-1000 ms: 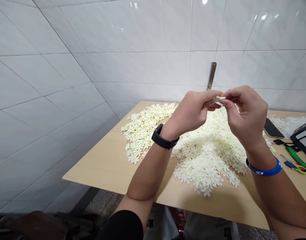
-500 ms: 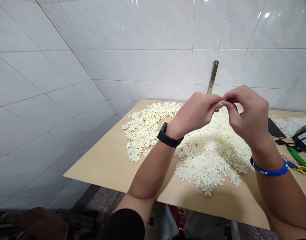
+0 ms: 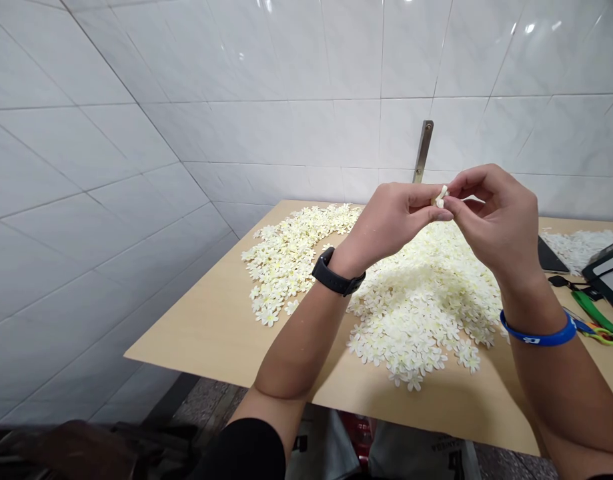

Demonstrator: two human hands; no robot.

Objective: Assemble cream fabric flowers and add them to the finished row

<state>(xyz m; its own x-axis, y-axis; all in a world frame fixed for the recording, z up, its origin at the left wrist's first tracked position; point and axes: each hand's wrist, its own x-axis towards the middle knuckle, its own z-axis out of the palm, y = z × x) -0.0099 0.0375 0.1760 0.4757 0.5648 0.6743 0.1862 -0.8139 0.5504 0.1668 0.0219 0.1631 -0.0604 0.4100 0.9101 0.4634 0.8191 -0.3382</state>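
Above the table, my left hand (image 3: pixel 393 220) and my right hand (image 3: pixel 496 217) meet fingertip to fingertip. Both pinch one small cream-white fabric flower (image 3: pixel 441 196) between thumbs and forefingers. A black watch sits on my left wrist and a blue band on my right wrist. Below the hands lies a large heap of the same white flowers (image 3: pixel 426 300). A flatter spread of flowers (image 3: pixel 286 260) lies to its left.
The wooden table (image 3: pixel 211 327) stands in a corner of white tiled walls. At the right edge lie a dark phone (image 3: pixel 549 255), a black tray (image 3: pixel 609 270), green and blue scissors (image 3: pixel 593 327) and another flower pile (image 3: pixel 573 243). A metal bar (image 3: pixel 423 150) leans on the back wall.
The hands stayed together above the heap and turned the flower slightly; more of it now shows between the fingertips than half a second ago.
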